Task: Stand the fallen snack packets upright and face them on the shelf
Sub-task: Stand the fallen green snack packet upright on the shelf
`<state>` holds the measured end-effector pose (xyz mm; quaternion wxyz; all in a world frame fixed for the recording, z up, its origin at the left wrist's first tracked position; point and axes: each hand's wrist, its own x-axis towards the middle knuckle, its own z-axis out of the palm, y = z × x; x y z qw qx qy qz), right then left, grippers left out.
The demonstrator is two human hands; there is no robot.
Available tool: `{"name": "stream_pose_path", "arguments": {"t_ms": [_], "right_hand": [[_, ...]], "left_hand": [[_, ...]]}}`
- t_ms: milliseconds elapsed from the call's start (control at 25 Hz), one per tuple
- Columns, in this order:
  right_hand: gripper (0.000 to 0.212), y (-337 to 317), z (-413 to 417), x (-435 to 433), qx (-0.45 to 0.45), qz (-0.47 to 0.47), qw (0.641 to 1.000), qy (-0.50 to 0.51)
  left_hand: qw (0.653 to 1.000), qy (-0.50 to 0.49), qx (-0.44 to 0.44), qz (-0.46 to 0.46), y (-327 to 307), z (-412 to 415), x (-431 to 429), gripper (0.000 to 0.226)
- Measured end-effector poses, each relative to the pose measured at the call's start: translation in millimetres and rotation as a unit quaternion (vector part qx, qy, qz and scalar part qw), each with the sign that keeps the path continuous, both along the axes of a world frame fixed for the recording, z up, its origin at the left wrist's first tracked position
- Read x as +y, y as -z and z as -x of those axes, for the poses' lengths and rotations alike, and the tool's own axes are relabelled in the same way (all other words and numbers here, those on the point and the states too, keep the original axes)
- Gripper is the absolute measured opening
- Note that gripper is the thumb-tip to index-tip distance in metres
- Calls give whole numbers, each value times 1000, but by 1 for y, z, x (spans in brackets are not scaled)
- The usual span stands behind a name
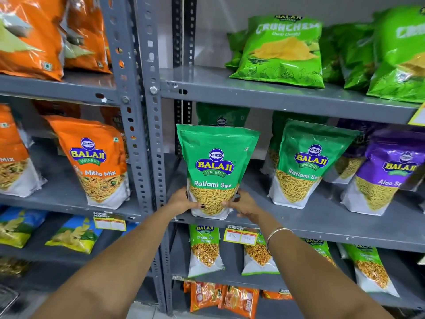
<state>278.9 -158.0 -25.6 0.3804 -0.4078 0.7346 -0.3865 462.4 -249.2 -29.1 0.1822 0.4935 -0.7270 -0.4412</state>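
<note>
A green Ratlami Sev packet (216, 166) stands upright at the front left of the grey middle shelf (322, 224), label facing me. My left hand (181, 200) grips its lower left edge and my right hand (246, 203) grips its lower right edge. A second Ratlami Sev packet (305, 162) stands to the right, leaning slightly left. Beyond it a purple Aloo Sev packet (386, 173) stands upright. Another green packet (220, 115) sits behind the held one, mostly hidden.
A perforated grey upright post (147, 125) divides the bays. Orange Mitha Mix packets (96, 160) stand in the left bay. Green Crunchem bags (282, 49) fill the shelf above. Smaller green packets (204, 249) and a yellow price tag (240, 234) sit below.
</note>
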Motion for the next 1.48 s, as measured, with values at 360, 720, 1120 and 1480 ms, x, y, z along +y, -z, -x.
{"name": "stream_pose_path", "arguments": {"t_ms": [360, 720, 1120, 1480], "right_hand": [[71, -13, 43, 25, 76, -98, 992, 3], [84, -20, 220, 95, 26, -39, 984, 173], [44, -11, 264, 83, -130, 76, 988, 19], [69, -14, 252, 129, -67, 47, 997, 10]], "left_hand": [[888, 165, -369, -219, -33, 25, 11, 39], [980, 153, -96, -87, -18, 217, 65, 63], [991, -61, 107, -55, 2, 279, 65, 46], [996, -55, 57, -39, -1, 260, 112, 55]]}}
